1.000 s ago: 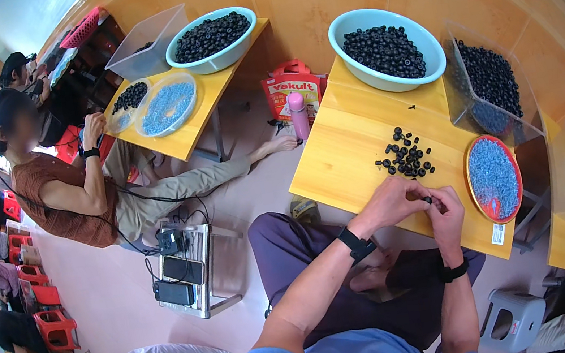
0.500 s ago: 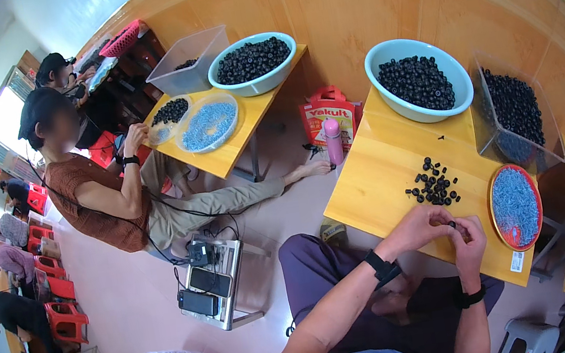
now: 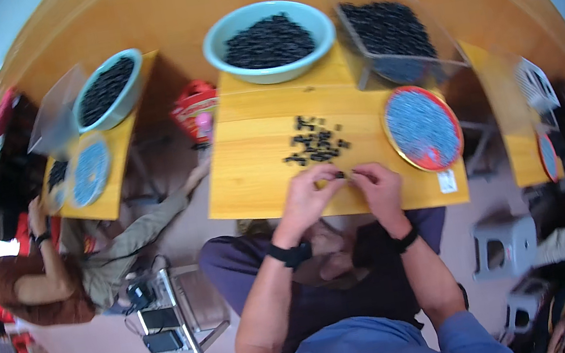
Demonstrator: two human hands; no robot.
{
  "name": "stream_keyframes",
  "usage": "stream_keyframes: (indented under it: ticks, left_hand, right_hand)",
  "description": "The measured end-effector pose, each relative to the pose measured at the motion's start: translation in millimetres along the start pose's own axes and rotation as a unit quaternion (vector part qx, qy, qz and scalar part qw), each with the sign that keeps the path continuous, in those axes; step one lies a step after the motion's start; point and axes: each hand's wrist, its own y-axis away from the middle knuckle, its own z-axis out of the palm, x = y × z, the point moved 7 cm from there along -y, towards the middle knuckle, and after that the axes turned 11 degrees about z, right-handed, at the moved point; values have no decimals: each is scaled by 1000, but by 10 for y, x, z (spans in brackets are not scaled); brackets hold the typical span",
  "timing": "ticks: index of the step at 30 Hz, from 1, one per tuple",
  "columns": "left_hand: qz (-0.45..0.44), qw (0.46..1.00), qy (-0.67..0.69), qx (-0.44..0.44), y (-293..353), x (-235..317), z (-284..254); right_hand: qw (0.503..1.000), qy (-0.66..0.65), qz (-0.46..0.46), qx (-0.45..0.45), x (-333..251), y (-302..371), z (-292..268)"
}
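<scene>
Above the near edge of the yellow table, my left hand pinches a small black round part between thumb and finger. My right hand has its fingertips pinched together right beside that part; whether they hold a tiny piece is too blurred to tell. Just beyond my hands lies a loose pile of small black parts. To the right of the pile, a round red tray is full of small blue-grey pieces.
A light blue basin of black parts stands at the table's back, with a clear plastic bin of them to its right. At left, another person works at a second table. A grey stool stands at right.
The view has swung to the right, so the table now sits in the middle and straighter. My hands stay close together over its near edge, their fingertips slightly apart.
</scene>
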Motion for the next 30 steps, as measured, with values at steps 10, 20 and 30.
stream_keyframes:
  ticks: [10,20,30]
  left_hand:
    - [2,1000,11,-1,19,-51,113]
    - [18,999,-40,1,29,-43,84]
    - [60,996,-59,-3,-7,81,91]
  right_hand:
    - [999,-39,7,2,-12,68,-60]
    - [1000,2,-17,-12,-156,70,-66]
    - [992,5,-121,-20,-477,109,-92]
